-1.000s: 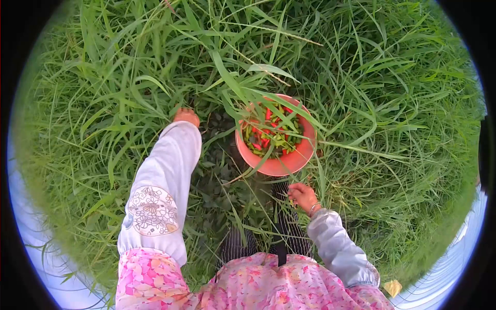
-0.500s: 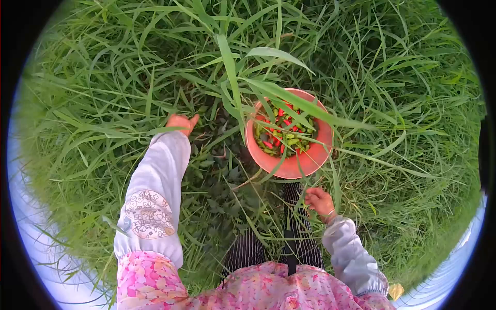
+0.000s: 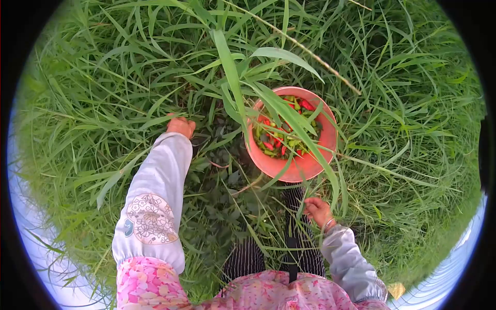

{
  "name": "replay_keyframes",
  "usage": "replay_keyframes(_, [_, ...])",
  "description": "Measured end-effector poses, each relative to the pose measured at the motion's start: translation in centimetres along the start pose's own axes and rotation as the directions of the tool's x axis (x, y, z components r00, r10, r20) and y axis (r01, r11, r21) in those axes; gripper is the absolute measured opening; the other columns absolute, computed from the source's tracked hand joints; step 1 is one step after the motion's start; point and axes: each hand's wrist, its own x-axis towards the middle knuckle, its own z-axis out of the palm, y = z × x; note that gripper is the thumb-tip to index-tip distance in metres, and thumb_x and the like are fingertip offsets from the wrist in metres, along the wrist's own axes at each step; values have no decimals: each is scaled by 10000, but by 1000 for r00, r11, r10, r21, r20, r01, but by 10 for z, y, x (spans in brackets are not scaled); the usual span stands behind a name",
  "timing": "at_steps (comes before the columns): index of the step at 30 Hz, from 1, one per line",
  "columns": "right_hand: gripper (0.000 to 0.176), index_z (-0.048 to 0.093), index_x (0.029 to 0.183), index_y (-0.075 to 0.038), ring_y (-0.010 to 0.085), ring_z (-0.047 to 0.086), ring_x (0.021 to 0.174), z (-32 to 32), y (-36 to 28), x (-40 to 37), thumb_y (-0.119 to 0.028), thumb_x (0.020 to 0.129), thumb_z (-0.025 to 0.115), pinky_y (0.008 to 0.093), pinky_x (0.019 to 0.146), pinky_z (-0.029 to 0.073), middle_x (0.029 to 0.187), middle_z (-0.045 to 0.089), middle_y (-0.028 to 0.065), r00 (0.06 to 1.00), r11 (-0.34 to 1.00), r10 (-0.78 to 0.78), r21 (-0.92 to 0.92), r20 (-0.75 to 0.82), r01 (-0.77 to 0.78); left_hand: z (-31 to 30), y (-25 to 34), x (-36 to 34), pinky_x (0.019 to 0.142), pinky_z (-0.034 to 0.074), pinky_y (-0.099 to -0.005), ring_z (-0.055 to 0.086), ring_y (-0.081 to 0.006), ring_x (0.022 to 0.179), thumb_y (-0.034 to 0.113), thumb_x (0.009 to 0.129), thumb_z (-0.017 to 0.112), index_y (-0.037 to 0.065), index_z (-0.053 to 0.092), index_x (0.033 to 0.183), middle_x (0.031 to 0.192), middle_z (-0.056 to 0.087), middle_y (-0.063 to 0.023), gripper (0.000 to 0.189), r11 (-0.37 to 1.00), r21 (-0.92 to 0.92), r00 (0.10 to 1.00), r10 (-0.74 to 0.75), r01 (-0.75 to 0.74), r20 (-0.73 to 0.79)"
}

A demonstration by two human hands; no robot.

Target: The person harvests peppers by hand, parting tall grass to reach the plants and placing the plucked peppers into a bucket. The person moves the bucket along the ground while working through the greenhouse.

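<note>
Head camera, looking down: the left hand point(image 3: 181, 126) reaches into tall grass point(image 3: 93, 103) beside a dark-leaved plant point(image 3: 222, 194), grip curled, on what I cannot tell. Right of it, an orange bowl point(image 3: 294, 168) of red and green chillies point(image 3: 279, 140) sits among the blades. Just below the bowl, the right hand point(image 3: 318, 211) has its grip bunched; whether it pinches anything is unclear.

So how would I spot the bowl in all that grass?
Tall green grass fills the view. Right of centre, above the right hand, sits a round bowl among the blades. It is the only salmon-orange thing there, holding red and green chillies.
</note>
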Motion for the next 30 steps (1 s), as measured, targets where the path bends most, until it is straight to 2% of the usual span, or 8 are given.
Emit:
replay_keyframes(4, [187,584,999,-32,112,602,671,7,4,1,-101,837,522,229,554,469,797,615,28,999,999,27,31,23,-27,3,-4,-9,821,316,-625,531,-272,995,200,877,401,99,393,1223,1096,546,-121,361,991,126,998,50,-45,-34])
replay_keyframes(6, [190,582,1000,-32,110,603,678,8,3,-2,-111,839,521,234,575,474,794,613,29,1000,1000,7,-5,-17,-7,5,-3,0,842,300,-635,492,-262,1073,201,878,401,116,393,1227,1129,535,-118,359,995,-92,998,-49,45,-45])
replay_keyframes(7, [197,578,1007,-34,114,606,689,7,2,-6,-120,840,518,244,595,477,792,615,32,1000,1000,-9,-3,-13,9,-7,-10,-2,849,294,-631,485,-268,1092,203,882,387,130,399,1223,1148,528,-125,349,983,-174,997,62,-51,55])
replay_keyframes(8, [205,575,1014,-36,119,609,701,9,2,-8,-129,842,516,254,615,481,789,618,34,1000,1000,-23,0,4,23,1,-6,-9,850,289,-632,512,-282,1057,207,880,377,134,424,1189,1130,536,-139,321,997,-53,996,53,-57,-72])
replay_keyframes(14, [243,578,1015,-48,127,619,692,8,6,-15,-201,839,510,263,589,474,784,637,77,1000,999,-3,-35,-24,2,6,-11,-23,900,289,-577,576,-258,964,238,865,412,132,475,1070,1031,590,-128,239,992,-123,995,8,-20,-95])
replay_keyframes(20, [259,599,999,-80,182,634,742,5,9,-34,-228,796,534,305,696,487,827,648,95,991,995,-90,-50,-101,85,-48,-14,-84,892,352,-491,577,-348,906,413,835,469,73,511,1042,926,618,-187,400,866,-500,998,-9,-20,-56])
replay_keyframes(24, [265,613,988,-79,206,630,753,4,9,-57,-234,784,545,315,720,486,835,646,102,967,975,-196,-133,-163,176,-4,-7,-81,774,452,-452,569,-376,838,406,789,510,50,599,866,881,609,-183,375,843,-493,917,1,-216,-399])
replay_keyframes(30, [263,617,983,-57,140,618,779,20,-11,-116,-211,776,562,276,692,488,838,647,99,962,977,-204,24,-180,211,-47,8,-161,952,243,-572,523,-282,1011,426,802,471,65,623,880,1007,601,-116,399,778,-548,868,-9,-306,-497])
